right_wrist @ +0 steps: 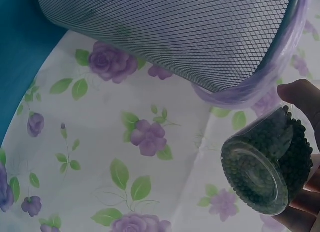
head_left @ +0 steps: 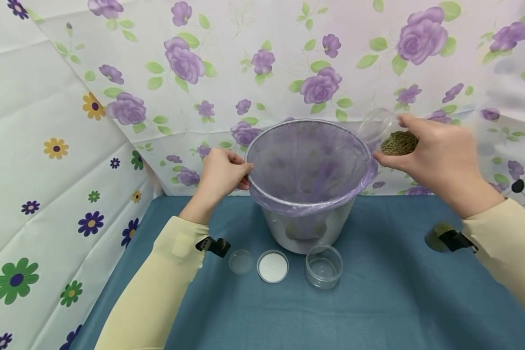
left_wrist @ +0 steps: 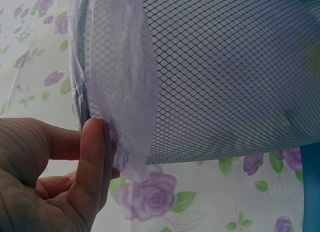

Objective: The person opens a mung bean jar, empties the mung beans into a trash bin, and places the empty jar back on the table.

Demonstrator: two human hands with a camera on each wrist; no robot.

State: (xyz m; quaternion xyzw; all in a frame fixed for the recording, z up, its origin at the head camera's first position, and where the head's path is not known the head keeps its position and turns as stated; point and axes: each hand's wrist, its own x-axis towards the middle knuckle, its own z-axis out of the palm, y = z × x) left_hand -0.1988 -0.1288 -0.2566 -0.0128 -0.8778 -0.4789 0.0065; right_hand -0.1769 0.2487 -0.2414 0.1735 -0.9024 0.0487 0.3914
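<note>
On the blue table [head_left: 376,301], the mesh bin [head_left: 308,194] is being steadied at its rim by the left hand [head_left: 220,175] — the bean jar [head_left: 391,136], clamped in the right hand [head_left: 437,155], is being tilted mouth-first toward the bin's right edge.

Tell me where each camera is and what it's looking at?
Head: sits on the person's head, looks forward and down at the mesh bin on the blue table; both hands and sleeves show.
Left wrist: sits by the left hand, looks up along the bin's side; its fingers pinch the purple bag at the rim.
Right wrist: sits under the right hand, looks at the jar of green beans; only fingertips show.
All three views share the bin and its bag.
</note>
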